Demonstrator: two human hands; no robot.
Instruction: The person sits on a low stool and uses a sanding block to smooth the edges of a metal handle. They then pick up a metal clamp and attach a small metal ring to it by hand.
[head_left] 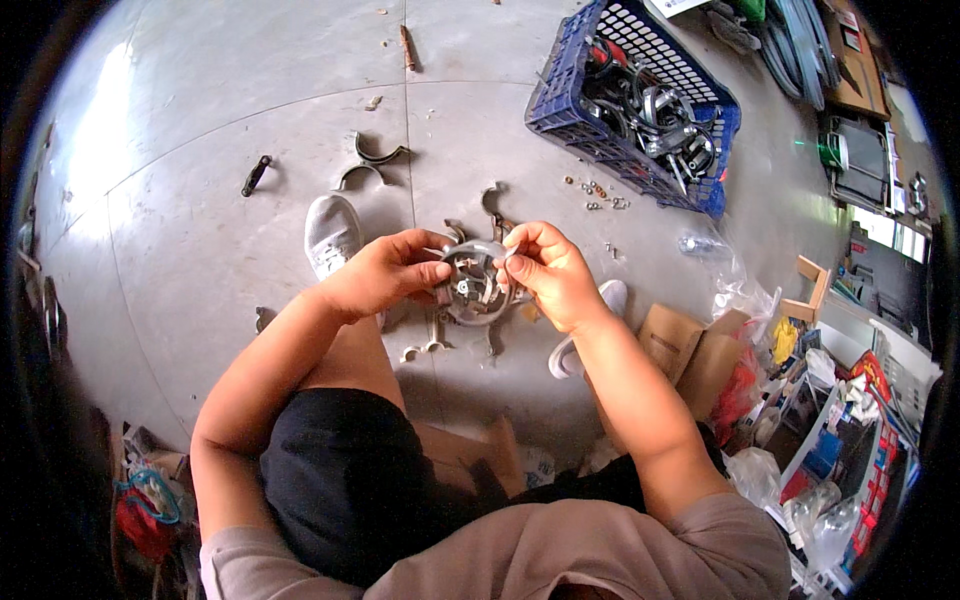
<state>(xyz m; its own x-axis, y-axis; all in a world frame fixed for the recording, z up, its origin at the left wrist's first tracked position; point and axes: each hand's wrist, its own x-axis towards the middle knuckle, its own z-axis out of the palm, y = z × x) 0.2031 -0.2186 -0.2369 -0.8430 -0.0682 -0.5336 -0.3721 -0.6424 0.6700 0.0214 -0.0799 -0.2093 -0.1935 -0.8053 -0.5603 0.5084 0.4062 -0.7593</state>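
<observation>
1. In the middle of the frame, the left hand point(385, 272) and the right hand point(548, 270) both grip one round metal clamp point(476, 284).
2. The clamp is up in the air, over the grey floor point(200, 230).
3. More curved metal pieces point(372, 160) lie on the floor, above the hands.
4. A blue basket point(560, 95) full of metal parts sits at the upper right.

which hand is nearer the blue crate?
Right. The right hand holds the metal clamp on the side toward the blue crate; the left hand grips the clamp's far side.
</observation>
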